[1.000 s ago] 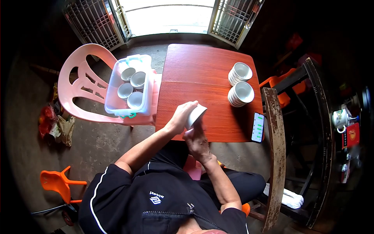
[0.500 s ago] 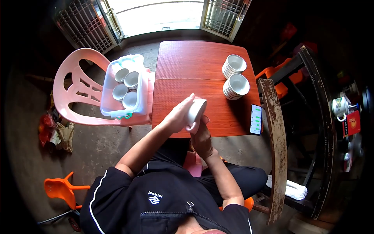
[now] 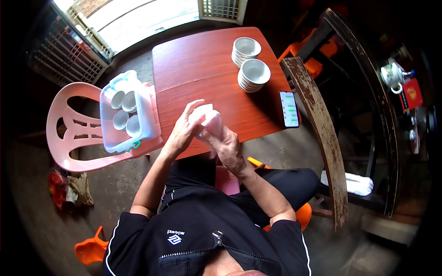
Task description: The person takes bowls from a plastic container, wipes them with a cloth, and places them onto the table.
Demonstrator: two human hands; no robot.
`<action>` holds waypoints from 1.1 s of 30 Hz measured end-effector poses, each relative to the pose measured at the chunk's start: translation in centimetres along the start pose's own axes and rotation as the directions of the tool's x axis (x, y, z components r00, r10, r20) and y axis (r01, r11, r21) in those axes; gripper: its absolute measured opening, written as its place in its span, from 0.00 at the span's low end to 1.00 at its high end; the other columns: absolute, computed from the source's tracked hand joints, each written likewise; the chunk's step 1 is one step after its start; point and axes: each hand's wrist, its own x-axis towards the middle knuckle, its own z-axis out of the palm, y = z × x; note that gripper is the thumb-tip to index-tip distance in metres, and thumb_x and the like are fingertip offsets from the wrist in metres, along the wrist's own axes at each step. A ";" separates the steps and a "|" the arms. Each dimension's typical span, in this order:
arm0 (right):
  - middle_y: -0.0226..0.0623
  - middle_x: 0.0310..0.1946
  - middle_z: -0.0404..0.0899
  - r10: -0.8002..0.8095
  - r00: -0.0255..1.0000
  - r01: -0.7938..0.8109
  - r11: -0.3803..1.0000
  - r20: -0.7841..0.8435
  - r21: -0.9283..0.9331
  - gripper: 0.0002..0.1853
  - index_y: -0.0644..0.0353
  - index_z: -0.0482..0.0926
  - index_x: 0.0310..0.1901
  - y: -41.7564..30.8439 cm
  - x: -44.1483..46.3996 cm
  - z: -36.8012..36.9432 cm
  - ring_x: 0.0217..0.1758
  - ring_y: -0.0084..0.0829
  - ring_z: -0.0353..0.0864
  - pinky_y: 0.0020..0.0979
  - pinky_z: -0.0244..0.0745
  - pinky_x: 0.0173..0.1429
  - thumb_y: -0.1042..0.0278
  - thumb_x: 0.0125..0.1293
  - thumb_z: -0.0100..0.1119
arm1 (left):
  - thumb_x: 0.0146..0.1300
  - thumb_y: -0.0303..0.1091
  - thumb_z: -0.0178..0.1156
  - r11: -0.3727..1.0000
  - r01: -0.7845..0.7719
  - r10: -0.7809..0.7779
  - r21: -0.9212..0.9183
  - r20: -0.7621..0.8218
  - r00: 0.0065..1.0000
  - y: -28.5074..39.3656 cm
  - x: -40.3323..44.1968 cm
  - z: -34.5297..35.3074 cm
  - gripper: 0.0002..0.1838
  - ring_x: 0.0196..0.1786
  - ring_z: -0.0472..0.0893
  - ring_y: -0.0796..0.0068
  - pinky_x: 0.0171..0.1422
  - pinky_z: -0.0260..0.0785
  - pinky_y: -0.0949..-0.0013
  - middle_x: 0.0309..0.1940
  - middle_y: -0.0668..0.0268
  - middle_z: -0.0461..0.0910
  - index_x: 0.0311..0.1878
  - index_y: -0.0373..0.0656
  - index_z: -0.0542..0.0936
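Observation:
Near the table's front edge, my left hand [image 3: 183, 130] is wrapped round a white bowl [image 3: 203, 108], which is mostly hidden by fingers and cloth. My right hand [image 3: 226, 148] presses a pale pink cloth [image 3: 213, 123] against the bowl. Two stacks of white bowls, a back stack [image 3: 246, 47] and a front stack [image 3: 254, 73], stand mouth up on the red-brown table [image 3: 193, 60]. More white bowls [image 3: 120, 120] lie in a clear plastic box [image 3: 110, 140] to the left.
A pink chair [image 3: 60, 142] supports the box. On the table's right edge lies a lit phone [image 3: 289, 109]. A worn wooden bench [image 3: 317, 119] stands close to the right, holding a white cloth [image 3: 354, 184] lower down. An orange stool [image 3: 92, 250] is at lower left.
The view has turned, so table and box appear shifted left. My hands have changed their hold on the bowl, and the pink cloth now shows over it.

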 end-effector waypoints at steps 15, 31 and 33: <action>0.28 0.46 0.74 -0.086 0.993 0.032 0.850 0.079 0.526 0.15 0.61 0.73 0.53 -2.3 0.4 -2.5 0.49 0.21 0.75 0.26 0.74 0.54 0.64 0.69 0.58 | 0.70 0.46 0.52 0.819 0.206 -0.134 -0.536 0.171 0.976 -1.5 -0.9 -1.2 0.27 0.54 0.77 0.66 0.62 0.67 0.63 0.53 0.56 0.77 0.59 0.29 0.71; 0.49 0.65 0.66 -0.453 0.766 0.417 -0.191 0.456 -0.889 0.28 0.61 0.78 0.53 -3.1 -1.1 0.6 0.65 0.51 0.67 0.47 0.61 0.65 0.48 0.58 0.60 | 0.61 0.34 0.64 0.902 0.105 0.022 -0.418 0.289 0.957 -3.3 -3.3 0.9 0.22 0.52 0.76 0.74 0.56 0.72 0.67 0.49 0.63 0.78 0.56 0.36 0.72; 0.45 0.51 0.76 -0.559 0.797 0.359 0.135 0.228 -0.924 0.20 0.62 0.79 0.44 -1.6 0.8 -1.0 0.57 0.48 0.74 0.44 0.68 0.59 0.53 0.59 0.59 | 0.61 0.32 0.65 0.982 -0.083 0.141 -0.171 0.368 0.919 -4.6 -3.5 1.7 0.17 0.47 0.76 0.81 0.56 0.70 0.70 0.43 0.67 0.79 0.51 0.37 0.76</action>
